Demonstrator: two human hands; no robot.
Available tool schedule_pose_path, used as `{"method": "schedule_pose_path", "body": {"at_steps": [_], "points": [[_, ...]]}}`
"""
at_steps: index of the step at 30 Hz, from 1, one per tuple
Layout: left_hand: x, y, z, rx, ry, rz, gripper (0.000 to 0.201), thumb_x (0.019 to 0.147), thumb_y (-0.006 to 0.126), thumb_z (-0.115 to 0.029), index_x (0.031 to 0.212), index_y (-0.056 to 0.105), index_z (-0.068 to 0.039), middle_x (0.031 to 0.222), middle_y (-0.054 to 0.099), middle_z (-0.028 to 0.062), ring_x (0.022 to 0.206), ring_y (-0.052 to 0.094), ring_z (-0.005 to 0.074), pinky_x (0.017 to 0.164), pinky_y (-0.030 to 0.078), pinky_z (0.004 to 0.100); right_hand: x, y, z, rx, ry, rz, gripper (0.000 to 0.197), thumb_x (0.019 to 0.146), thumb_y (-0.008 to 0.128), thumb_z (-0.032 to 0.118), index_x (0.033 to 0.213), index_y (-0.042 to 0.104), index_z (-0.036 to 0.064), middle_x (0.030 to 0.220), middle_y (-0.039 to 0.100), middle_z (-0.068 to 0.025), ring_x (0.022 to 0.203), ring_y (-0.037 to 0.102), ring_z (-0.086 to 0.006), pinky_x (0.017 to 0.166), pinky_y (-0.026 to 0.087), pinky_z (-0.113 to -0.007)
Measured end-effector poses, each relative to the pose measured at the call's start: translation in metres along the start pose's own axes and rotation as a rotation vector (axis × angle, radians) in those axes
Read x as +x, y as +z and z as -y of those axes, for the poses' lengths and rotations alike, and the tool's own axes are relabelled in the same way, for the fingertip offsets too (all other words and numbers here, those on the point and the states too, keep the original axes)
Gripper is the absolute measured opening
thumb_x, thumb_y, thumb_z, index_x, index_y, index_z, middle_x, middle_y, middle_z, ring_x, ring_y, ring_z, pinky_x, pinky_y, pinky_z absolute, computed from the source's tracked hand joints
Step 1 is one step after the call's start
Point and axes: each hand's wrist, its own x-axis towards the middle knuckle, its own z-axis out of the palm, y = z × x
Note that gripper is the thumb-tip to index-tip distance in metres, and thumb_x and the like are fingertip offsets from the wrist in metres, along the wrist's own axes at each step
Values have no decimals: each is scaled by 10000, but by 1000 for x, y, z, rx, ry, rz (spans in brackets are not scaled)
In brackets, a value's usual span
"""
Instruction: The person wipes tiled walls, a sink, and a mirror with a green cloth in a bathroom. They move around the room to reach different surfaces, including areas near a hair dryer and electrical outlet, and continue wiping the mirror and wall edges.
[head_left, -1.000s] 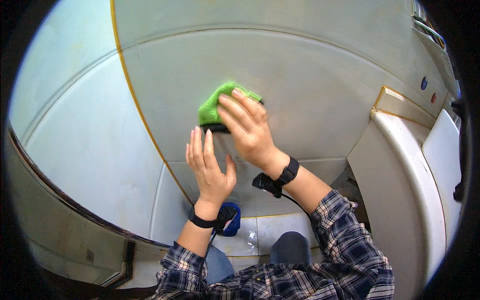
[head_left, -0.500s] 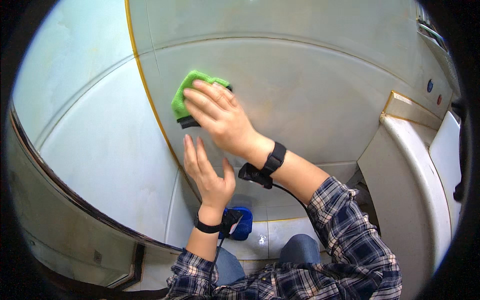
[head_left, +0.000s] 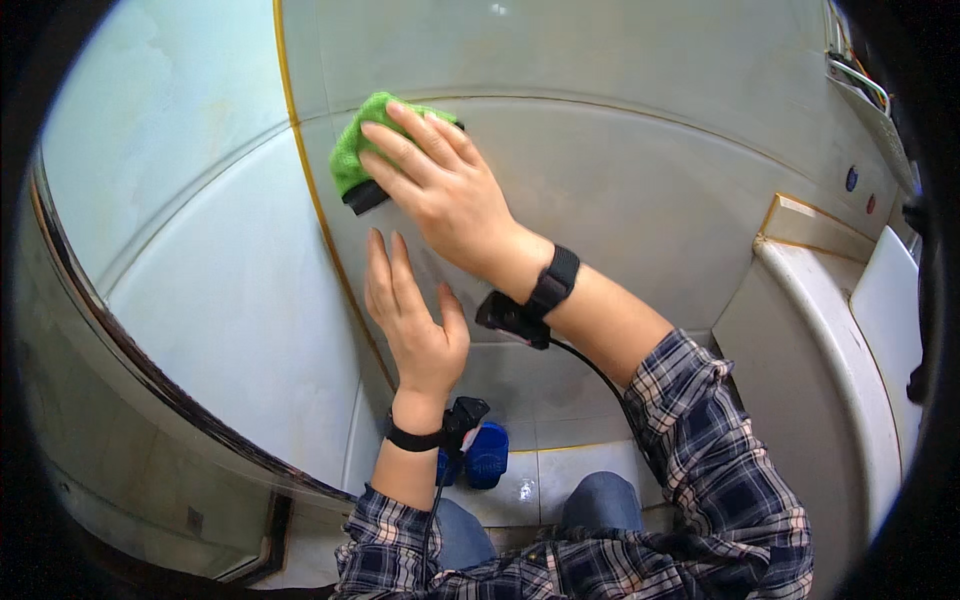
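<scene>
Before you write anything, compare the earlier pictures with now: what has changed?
The right hand and the green cloth under it have moved up and left across the wall, so the cloth's top now reaches the curved groove, near the yellow seam. The left hand has risen slightly. Nothing was taken hold of or let go; the right hand stays on the cloth.

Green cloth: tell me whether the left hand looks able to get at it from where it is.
Probably yes: the left hand points up toward the green cloth from just below in the view; the right hand covers part of it, but the cloth's left side looks uncovered.
</scene>
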Motion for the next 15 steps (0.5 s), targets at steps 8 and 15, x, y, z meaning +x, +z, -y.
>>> {"method": "schedule_pose_path", "body": {"at_steps": [8,15], "points": [[-14,23,2,-119,31,60,663,879,561,-107,1470,297,36,1527,247,264,1405,264,405,1126,219,510,-42,-16,12,31,-110,176,372,819,614,145,1189,634,107,1330,550,-44,1331,449,-222,1134,311,-412],[17,34,-6,-165,71,95,660,866,567,-81,1467,314,21,1533,246,254,1407,269,397,1126,221,505,-15,-26,-42,-173,20,102,340,851,574,135,1182,640,90,1309,568,-27,1336,439,-228,1130,306,-409]]}}
